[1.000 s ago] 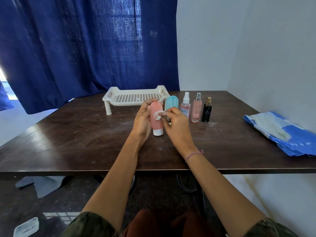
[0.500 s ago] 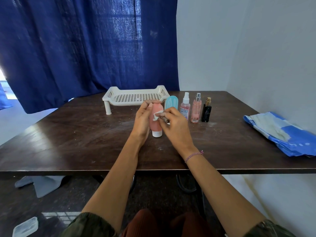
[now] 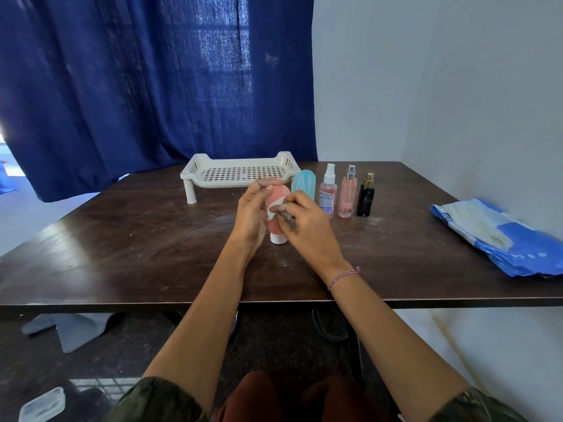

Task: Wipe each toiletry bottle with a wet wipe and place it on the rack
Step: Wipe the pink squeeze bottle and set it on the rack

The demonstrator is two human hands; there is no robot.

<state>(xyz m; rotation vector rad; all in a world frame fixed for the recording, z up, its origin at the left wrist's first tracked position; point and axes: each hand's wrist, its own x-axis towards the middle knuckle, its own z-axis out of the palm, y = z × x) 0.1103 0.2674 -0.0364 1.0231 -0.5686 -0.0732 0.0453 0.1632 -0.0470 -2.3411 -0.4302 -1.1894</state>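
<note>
0 of 5 on rack (image 3: 240, 172). Left hand (image 3: 249, 216) grip clamped on pink bottle (image 3: 279, 194); right hand (image 3: 309, 228) grip pinches wet wipe (image 3: 274, 209) against it. 4 other bottles (image 3: 328, 191) wait beside rack, likely unwiped.

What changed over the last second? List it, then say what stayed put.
The right hand slid the wet wipe a little leftward and down across the front of the pink bottle, its fingers pinching the wipe throughout. The left hand kept its grip on the bottle, which barely shifted. Nothing was taken up or let go. The rack and the row of bottles beside it stayed put.
</note>
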